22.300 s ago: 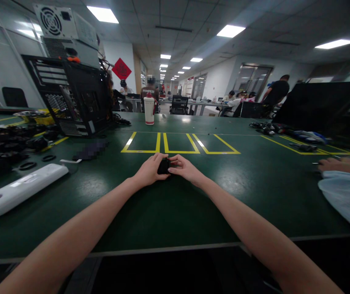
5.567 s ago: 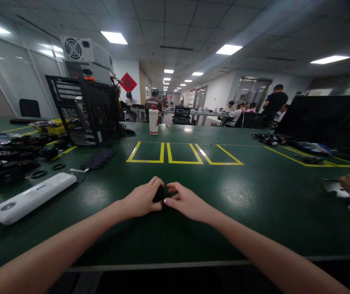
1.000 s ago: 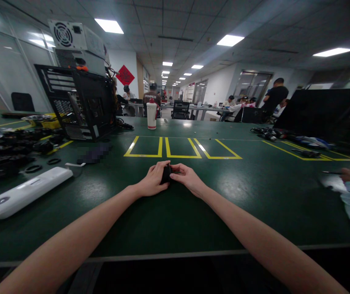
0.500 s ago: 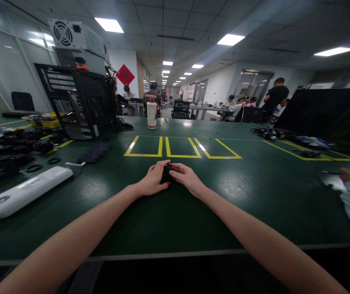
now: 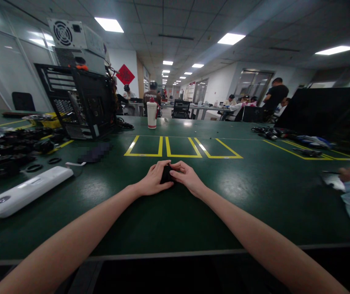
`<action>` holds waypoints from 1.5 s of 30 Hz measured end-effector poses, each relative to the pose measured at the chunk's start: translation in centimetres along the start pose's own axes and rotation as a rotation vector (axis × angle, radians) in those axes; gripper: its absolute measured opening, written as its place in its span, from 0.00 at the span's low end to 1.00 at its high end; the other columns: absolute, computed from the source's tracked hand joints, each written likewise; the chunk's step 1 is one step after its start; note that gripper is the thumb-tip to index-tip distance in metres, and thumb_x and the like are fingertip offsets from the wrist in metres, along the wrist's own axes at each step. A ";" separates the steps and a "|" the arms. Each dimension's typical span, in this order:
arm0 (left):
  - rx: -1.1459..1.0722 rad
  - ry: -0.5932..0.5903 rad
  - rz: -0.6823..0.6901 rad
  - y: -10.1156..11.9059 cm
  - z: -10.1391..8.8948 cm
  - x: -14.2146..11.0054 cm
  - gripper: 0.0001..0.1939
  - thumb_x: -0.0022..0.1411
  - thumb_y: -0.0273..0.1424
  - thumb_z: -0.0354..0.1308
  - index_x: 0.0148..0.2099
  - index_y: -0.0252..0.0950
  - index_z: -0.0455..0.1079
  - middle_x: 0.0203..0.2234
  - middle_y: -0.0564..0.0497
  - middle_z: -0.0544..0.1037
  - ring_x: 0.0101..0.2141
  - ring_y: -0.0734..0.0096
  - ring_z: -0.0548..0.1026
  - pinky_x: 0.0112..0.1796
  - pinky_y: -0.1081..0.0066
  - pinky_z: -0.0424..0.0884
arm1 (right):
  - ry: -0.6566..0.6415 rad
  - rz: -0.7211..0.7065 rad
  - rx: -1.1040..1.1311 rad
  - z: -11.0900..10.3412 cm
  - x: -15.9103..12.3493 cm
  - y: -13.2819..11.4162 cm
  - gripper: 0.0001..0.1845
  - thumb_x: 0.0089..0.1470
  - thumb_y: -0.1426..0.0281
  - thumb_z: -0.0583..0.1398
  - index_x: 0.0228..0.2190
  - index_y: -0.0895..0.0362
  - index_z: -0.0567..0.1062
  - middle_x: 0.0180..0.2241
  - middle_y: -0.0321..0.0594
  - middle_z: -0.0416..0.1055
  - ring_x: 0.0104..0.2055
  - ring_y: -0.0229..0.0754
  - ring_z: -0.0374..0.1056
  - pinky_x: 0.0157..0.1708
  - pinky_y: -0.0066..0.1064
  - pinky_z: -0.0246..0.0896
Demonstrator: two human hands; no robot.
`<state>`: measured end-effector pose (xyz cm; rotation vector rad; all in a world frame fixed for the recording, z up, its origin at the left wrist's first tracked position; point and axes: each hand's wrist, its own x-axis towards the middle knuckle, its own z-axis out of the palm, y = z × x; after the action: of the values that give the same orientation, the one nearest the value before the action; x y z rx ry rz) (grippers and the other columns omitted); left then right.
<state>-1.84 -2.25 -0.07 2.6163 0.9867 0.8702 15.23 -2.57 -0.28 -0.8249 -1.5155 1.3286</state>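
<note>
1. Shows a small black part point(image 5: 165, 174) just on the near side of the middle yellow frame point(image 5: 184, 156); leaves unclear whether raised above the tabletop point(image 5: 168, 224) or resting on it.

2. Shows the left hand point(image 5: 152, 180) near and to the left of that frame, with fingers and thumb clamped around the black part.

3. Shows the right hand point(image 5: 188, 178) directly nearer than the same frame, with fingers bent against the right end of the part; does not reveal whether gripping or merely touching.

4. Probably handles as light and stiff, perhaps a little slippery if smooth, and sturdy apart from any fine edges. Seems best held by the left side in an enclosing grasp, leaving the right end accessible to fingertips.

5. Differs from the view some seconds earlier in right fingers now meeting the part instead of standing apart, and in both hands lying closer to the middle yellow frame.
</note>
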 end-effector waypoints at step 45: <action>0.080 -0.006 0.103 -0.3 -0.1 -0.4 0.34 0.54 0.34 0.53 0.58 0.38 0.38 0.54 0.43 0.54 0.55 0.60 0.51 0.53 0.55 0.49 | -0.027 -0.046 -0.029 0.2 -0.4 -0.3 0.16 0.40 0.69 0.62 0.34 0.55 0.66 0.37 0.36 0.66 0.41 0.37 0.63 0.46 0.35 0.56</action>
<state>-2.32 -2.32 -0.30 2.7565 0.9105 0.8622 15.23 -3.08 -0.03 -0.7892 -1.5690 1.2911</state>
